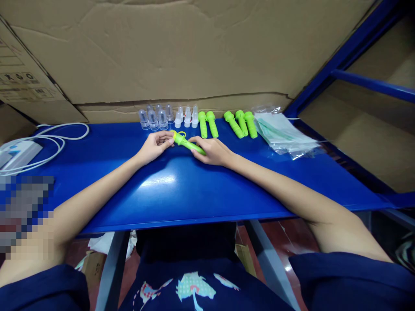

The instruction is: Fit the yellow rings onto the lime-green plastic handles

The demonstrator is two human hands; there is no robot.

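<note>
While both forearms rest on the blue table (181, 194), the left hand (154, 146) and the right hand (211, 151) share one green plastic tube (188, 143) that lies slanted between them. Left fingertips pinch its wider yellow-ringed end; right fingers close over the narrow end, thumb on top.

Just beyond the left fingertips stands a cluster of clear caps (156, 116), and beside them, straight past the tube's wide end, a few small white nozzles (187, 116). Past the right fingertips lie two green tubes (207, 124) side by side, then, further to the right, three more green tubes (240, 124), all lying flat and apart from the hands. Outward of the right hand, well apart, sits a stack of clear plastic bags (282, 133).

Far out from the left hand, a white device (19, 155) with a looped white cable (61, 134) rests at the table's edge. Cardboard (194, 52) walls the back of the table, close behind the row of parts. Nothing lies between the fingers and that row.
</note>
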